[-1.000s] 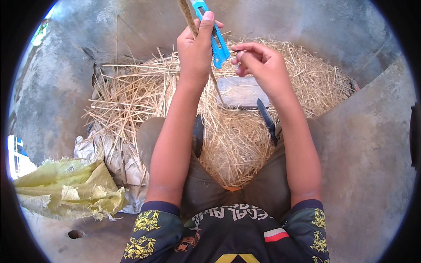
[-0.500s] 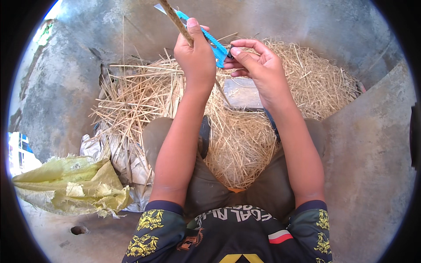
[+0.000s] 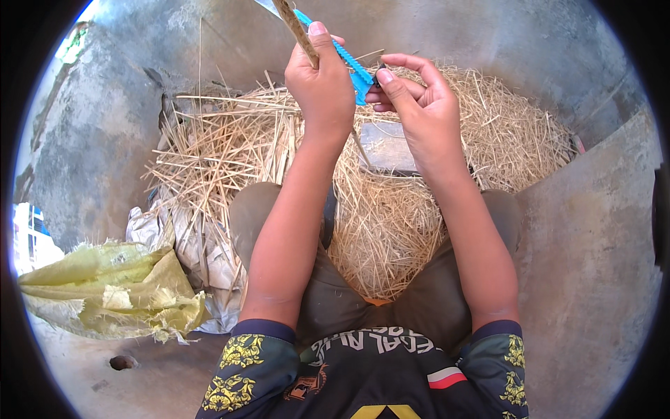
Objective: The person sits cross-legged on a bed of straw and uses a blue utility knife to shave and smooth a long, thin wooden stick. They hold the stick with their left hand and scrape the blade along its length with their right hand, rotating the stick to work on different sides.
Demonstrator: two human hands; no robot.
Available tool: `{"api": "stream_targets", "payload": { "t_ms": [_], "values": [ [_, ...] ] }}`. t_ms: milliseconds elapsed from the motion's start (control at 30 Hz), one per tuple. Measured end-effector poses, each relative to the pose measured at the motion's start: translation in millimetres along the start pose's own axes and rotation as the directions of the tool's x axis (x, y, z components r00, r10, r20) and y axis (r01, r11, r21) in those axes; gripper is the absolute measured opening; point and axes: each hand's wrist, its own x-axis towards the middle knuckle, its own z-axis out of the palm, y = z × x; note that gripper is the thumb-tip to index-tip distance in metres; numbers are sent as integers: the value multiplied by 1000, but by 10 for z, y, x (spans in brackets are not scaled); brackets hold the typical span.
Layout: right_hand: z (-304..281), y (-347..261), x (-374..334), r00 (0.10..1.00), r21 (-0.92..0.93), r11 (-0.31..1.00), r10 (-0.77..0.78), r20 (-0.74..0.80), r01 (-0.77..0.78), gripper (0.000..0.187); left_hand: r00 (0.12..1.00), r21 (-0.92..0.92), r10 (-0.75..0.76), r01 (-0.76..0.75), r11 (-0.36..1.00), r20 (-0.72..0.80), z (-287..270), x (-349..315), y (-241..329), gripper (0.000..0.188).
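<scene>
Blue cutter (image 3: 359, 73) shifted right, clamped in left fingers (image 3: 318, 30); right fingers (image 3: 393, 85) pinch black piece (image 3: 377, 77) at cutter's end.

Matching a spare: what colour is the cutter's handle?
Cutter handle: bright blue, best in the head view.

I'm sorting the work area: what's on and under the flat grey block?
A few thin strands lie on top. Straw shows around the grey block, but whatever lies directly beneath is covered. The right hand and wrist hide its right end.
</scene>
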Motion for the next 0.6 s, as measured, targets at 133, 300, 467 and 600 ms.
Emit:
{"api": "stream_targets", "payload": {
  "t_ms": [133, 300, 467, 600],
  "values": [
    [89, 46, -46, 998, -5, 998, -58, -36, 58, 21, 1000, 7, 14, -14, 1000, -26, -22, -2, -1, 43],
    [121, 46, -69, 996, -92, 992, -87, 1, 87, 18, 999, 34, -10, 11, 999, -46, -53, 4, -4, 42],
    [185, 129, -136, 994, -112, 988, -102, 36, 106, 23, 995, 22, -53, 55, 998, -81, -70, 9, 40, 42],
    [171, 145, -112, 973, -184, 958, -205, 106, 221, 32, 984, -18, -63, 61, 998, -167, -57, 49, 29, 42]
  ]
}}
